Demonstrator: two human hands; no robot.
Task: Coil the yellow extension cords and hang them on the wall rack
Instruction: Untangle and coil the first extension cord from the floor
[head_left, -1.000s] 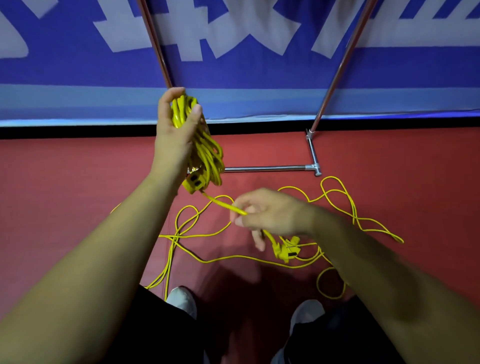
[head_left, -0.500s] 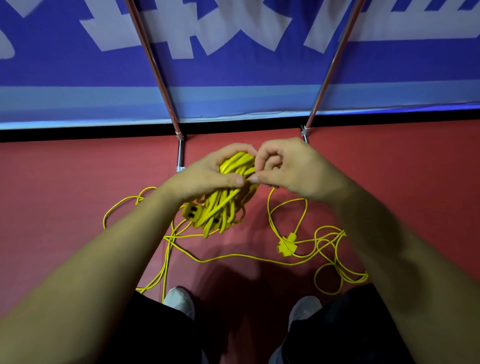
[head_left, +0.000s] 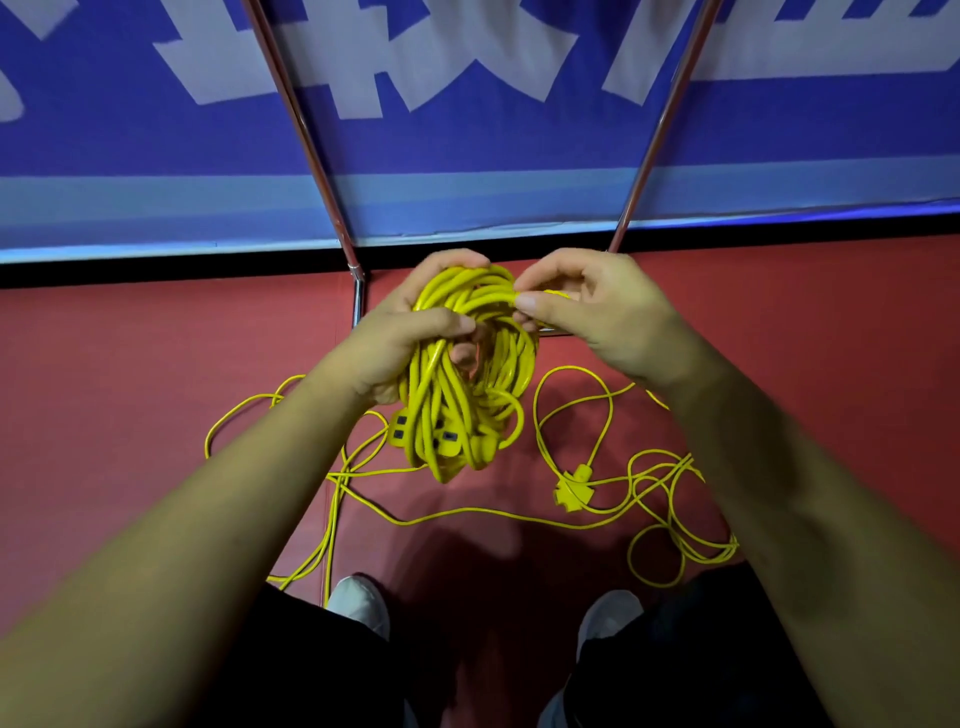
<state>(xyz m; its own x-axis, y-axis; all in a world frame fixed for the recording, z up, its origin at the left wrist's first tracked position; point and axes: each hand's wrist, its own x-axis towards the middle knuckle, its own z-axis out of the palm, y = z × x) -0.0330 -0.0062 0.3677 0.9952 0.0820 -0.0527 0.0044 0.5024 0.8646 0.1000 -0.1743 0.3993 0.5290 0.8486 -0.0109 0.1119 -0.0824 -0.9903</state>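
Observation:
A thick coil of yellow extension cord (head_left: 470, 384) hangs in front of me, its socket ends dangling at the bottom. My left hand (head_left: 410, 338) grips the coil's upper left side, fingers curled through the loops. My right hand (head_left: 587, 312) pinches a strand at the coil's top right. A loose yellow cord (head_left: 597, 415) runs from the right hand down to the red floor, where a yellow multi-outlet plug (head_left: 571, 488) lies. More slack cord (head_left: 332, 499) trails on the floor to the left.
The metal rack's two slanted poles (head_left: 306, 135) rise against a blue banner wall (head_left: 467, 156), with its base foot (head_left: 358, 301) on the red floor (head_left: 130, 389). My two white shoes (head_left: 358, 603) stand below the coil, among the cord loops.
The left hand lowered the coil from high near the pole to chest centre. The right hand came up from the floor cord to the coil's top, laying another loop onto it.

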